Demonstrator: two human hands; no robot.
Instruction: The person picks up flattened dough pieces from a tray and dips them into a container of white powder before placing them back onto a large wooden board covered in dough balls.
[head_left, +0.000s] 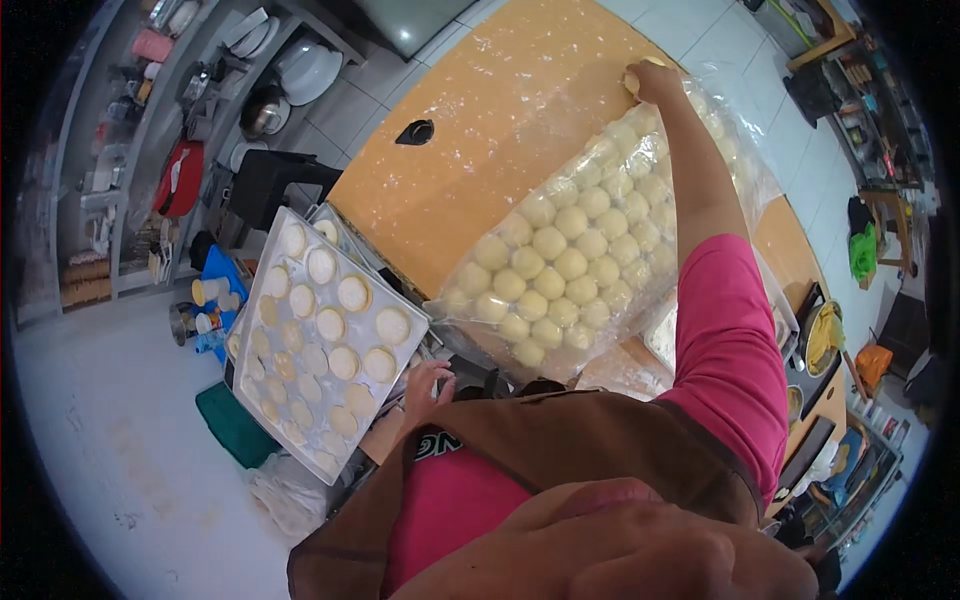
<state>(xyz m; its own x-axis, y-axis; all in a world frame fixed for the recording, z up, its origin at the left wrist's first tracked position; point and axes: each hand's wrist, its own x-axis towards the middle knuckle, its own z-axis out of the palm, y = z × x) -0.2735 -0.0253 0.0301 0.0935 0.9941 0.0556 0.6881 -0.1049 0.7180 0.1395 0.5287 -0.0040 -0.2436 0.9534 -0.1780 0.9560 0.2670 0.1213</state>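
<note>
at one o'clock the fingers of the right hand (657,82) look closed around a pale dough ball (631,82); a light, cupped hold would suit it, i'd say, since soft dough likely dents. the left hand (426,386), at seven, has fingers loosely curled, seemingly empty; whether they touch the tray (361,326) i can't tell. flattened rounds (321,265) fill that tray, towards nine. at two, rows of balls (571,264) sit under clear plastic (610,340) on the floured table (480,120).
</note>
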